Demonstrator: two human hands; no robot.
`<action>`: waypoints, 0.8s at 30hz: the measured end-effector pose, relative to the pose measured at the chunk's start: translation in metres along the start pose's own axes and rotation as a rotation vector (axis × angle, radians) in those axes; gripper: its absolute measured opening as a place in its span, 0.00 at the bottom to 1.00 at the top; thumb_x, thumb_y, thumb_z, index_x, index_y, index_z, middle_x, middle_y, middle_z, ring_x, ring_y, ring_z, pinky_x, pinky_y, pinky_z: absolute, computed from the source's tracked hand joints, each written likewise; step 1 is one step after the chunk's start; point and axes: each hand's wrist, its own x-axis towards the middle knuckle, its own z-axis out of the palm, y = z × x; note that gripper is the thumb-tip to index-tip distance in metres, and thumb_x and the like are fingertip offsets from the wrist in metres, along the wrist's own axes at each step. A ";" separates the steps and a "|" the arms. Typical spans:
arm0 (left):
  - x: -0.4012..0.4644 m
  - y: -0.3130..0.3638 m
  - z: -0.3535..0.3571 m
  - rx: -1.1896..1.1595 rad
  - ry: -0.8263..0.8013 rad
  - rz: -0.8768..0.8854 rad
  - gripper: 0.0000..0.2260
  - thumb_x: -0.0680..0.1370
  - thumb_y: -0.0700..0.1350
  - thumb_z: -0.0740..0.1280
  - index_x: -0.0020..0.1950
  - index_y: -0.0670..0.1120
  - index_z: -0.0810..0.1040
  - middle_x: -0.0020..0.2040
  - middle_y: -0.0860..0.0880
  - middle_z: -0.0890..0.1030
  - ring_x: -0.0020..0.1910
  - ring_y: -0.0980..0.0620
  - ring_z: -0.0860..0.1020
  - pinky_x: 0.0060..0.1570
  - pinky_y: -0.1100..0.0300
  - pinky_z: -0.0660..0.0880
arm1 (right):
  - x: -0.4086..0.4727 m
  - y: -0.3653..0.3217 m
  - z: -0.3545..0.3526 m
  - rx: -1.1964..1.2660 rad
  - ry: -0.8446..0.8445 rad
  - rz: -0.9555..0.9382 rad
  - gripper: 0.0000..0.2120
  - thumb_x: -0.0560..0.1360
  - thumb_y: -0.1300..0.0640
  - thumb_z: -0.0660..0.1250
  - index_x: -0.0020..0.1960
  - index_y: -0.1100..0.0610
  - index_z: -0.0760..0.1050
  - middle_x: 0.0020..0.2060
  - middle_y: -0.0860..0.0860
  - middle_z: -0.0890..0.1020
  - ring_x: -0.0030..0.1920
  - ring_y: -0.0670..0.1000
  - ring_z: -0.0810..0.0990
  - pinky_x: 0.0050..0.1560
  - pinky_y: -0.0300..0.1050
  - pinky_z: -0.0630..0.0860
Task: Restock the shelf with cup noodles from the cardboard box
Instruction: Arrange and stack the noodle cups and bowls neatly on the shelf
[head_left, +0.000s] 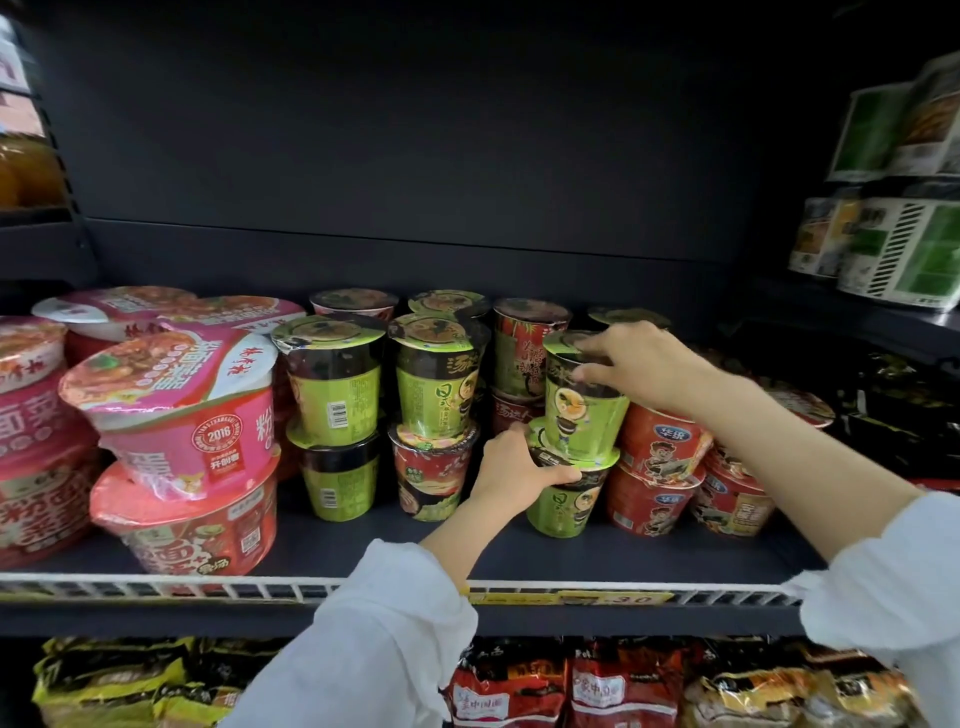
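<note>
On the dark shelf (519, 556) stands a stack of two green cup noodles. My right hand (639, 364) grips the upper green cup (584, 415) from above, fingers curled over its lid and rim. My left hand (511, 470) holds the lid edge of the lower green cup (563, 506), thumb along the rim. More green and red cups (436, 384) stand stacked in rows to the left and behind. The cardboard box is out of view.
Large pink and red noodle bowls (176, 415) are stacked at the left. Small red cups (657, 457) sit right of my stack. Dark packets (893, 395) lie far right, boxed goods (893, 244) above them. The wire shelf lip (208, 590) fronts the shelf; bagged noodles (597, 686) fill the shelf below.
</note>
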 end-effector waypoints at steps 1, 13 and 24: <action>0.000 0.000 0.000 -0.002 -0.002 -0.005 0.33 0.66 0.54 0.77 0.66 0.43 0.70 0.63 0.45 0.76 0.64 0.46 0.73 0.57 0.58 0.71 | 0.000 0.006 -0.004 0.059 -0.054 -0.020 0.23 0.77 0.49 0.64 0.71 0.53 0.68 0.66 0.55 0.74 0.66 0.57 0.72 0.63 0.49 0.69; -0.002 0.006 -0.009 0.003 -0.033 -0.009 0.33 0.67 0.52 0.77 0.67 0.43 0.70 0.65 0.46 0.75 0.66 0.47 0.71 0.60 0.57 0.69 | 0.005 0.025 0.002 0.524 0.032 -0.116 0.12 0.70 0.48 0.72 0.46 0.56 0.77 0.46 0.49 0.81 0.50 0.49 0.79 0.51 0.44 0.74; 0.000 0.004 -0.015 -0.089 -0.137 -0.049 0.26 0.71 0.50 0.72 0.67 0.47 0.69 0.63 0.49 0.76 0.63 0.48 0.73 0.56 0.59 0.69 | 0.004 0.033 -0.007 0.607 -0.132 -0.146 0.12 0.75 0.53 0.68 0.57 0.51 0.79 0.54 0.46 0.81 0.56 0.43 0.78 0.59 0.40 0.73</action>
